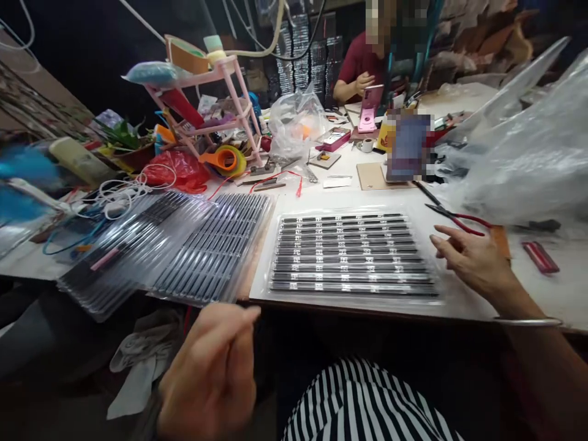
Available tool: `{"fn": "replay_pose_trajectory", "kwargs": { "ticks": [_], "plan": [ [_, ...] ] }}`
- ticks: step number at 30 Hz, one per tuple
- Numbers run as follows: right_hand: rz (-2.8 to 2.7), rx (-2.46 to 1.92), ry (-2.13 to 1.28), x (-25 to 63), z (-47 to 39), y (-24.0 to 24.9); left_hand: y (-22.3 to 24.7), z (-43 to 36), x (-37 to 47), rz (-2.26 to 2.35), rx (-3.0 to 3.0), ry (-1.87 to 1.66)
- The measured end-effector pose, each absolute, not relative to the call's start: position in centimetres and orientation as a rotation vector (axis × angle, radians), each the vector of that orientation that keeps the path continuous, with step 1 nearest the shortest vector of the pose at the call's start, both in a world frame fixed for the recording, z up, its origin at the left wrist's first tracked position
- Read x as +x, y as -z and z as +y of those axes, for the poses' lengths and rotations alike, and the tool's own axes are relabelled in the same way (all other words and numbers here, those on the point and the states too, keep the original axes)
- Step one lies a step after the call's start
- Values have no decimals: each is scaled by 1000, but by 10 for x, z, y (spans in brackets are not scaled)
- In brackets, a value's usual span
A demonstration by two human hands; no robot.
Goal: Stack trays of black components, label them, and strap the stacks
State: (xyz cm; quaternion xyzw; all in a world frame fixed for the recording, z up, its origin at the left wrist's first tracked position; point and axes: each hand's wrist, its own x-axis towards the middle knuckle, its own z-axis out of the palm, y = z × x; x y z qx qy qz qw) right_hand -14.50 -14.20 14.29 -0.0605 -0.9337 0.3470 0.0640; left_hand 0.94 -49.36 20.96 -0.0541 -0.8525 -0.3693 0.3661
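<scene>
A clear plastic tray (266, 282) lies flat on the white worktop in front of me. Several dark strips (353, 251) fill it in parallel rows, with small bright patches along them. My right hand (475, 260) hovers or rests just right of the tray, fingers loosely apart and holding nothing visible. Beyond it lie pliers (459, 220) with red handles. My left hand (211, 367) is raised before the table's front edge, slightly blurred, its fingers curled and pressed together. Whatever is in them, if anything, I cannot make out.
More clear trays of dark strips (211, 245) overlap at left. Behind them are a white cable (119, 193), a red bag (177, 171) and a pink rack (239, 92). Clear plastic sheeting (519, 141) bulges at right. A person in a dark red shirt (361, 61) sits across.
</scene>
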Motion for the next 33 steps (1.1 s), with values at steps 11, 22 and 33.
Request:
{"fn": "replay_pose_trajectory", "kwargs": {
  "ticks": [11, 22, 33],
  "plan": [
    [-2859, 481, -76, -147, -156, -127, -110, -525, -118, -2813, -248, 544],
    [-2820, 850, 83, -160, -143, -123, -124, -527, -104, -2811, -239, 775],
    [-2659, 986, -414, -62, -72, -94, -94, -549, -23, -2703, -590, 493]
  ]
}}
